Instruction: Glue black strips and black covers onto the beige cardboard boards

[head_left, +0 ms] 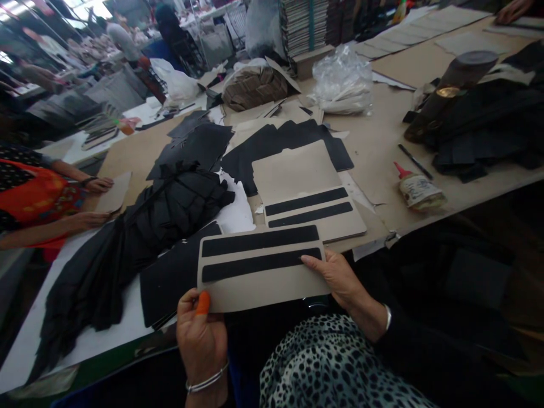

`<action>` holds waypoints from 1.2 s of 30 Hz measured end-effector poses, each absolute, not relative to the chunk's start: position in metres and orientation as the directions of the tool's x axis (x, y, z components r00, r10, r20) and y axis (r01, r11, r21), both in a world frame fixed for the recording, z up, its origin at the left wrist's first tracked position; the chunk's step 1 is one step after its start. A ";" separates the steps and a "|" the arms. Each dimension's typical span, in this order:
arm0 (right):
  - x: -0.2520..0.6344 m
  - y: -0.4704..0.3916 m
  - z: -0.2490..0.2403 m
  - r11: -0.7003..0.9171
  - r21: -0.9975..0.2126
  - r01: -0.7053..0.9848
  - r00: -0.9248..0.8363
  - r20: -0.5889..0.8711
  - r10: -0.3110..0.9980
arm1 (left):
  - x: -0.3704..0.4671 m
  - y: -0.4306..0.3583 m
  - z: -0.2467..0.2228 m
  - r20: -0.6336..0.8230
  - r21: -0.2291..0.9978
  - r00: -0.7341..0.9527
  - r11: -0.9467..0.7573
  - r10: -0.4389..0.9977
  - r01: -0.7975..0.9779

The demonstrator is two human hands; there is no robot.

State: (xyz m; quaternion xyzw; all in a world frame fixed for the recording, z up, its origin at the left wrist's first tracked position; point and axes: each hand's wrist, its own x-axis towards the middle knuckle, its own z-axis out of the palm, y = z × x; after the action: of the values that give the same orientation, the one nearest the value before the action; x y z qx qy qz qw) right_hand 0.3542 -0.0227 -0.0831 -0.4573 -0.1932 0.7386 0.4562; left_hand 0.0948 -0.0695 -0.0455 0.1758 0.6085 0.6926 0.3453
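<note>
Between my two hands is a beige panel with rounded corners and two black strips across its upper part. My left hand, with an orange cover on the thumb, pinches its lower left corner. At the right end my right hand grips the edge, its thumb on the lower black strip. Just beyond lies a stack of similar beige panels, the top one also bearing two black strips. Left of the held panel are dark flat sheets and a large heap of black strips.
A glue bottle with a red nozzle and a thin black tool lie to the right, near a dark cylinder. Clear plastic bags sit farther back. At left, a co-worker's hands hold a beige piece.
</note>
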 end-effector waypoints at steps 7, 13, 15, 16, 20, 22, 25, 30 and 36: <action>0.355 -0.024 -0.086 -0.498 -0.730 -0.469 -0.135 -0.497 0.857 | 0.095 -0.069 -0.046 -0.191 0.963 -0.693 -0.006 0.695 -0.270; 0.355 -0.023 -0.082 -0.482 -0.741 -0.468 -0.129 -0.482 0.866 | 0.094 -0.070 -0.049 -0.188 0.962 -0.696 -0.012 0.692 -0.272; 0.355 -0.023 -0.082 -0.470 -0.748 -0.468 -0.123 -0.472 0.873 | 0.094 -0.070 -0.049 -0.189 0.961 -0.690 -0.014 0.698 -0.276; 0.355 -0.023 -0.081 -0.465 -0.752 -0.468 -0.119 -0.467 0.876 | 0.094 -0.070 -0.050 -0.190 0.960 -0.688 -0.016 0.700 -0.281; 0.355 -0.023 -0.082 -0.458 -0.756 -0.468 -0.124 -0.457 0.881 | 0.095 -0.072 -0.049 -0.211 0.951 -0.691 -0.020 0.692 -0.310; 0.356 -0.023 -0.083 -0.454 -0.760 -0.466 -0.125 -0.451 0.884 | 0.095 -0.072 -0.049 -0.223 0.947 -0.690 -0.014 0.689 -0.321; 0.357 -0.022 -0.085 -0.448 -0.774 -0.448 -0.109 -0.450 0.886 | 0.095 -0.072 -0.051 -0.231 0.946 -0.681 -0.002 0.695 -0.323; 0.359 -0.022 -0.085 -0.435 -0.792 -0.429 -0.097 -0.438 0.894 | 0.096 -0.073 -0.054 -0.232 0.949 -0.669 0.014 0.706 -0.314; 0.360 -0.021 -0.079 -0.437 -0.794 -0.423 -0.088 -0.444 0.892 | 0.098 -0.073 -0.055 -0.252 0.942 -0.667 0.021 0.701 -0.334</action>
State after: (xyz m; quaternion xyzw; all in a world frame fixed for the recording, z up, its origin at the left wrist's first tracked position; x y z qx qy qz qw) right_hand 0.3604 -0.0206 -0.0793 -0.4830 -0.2429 0.6965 0.4718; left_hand 0.0984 -0.0726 -0.0553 0.1515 0.6058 0.6832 0.3787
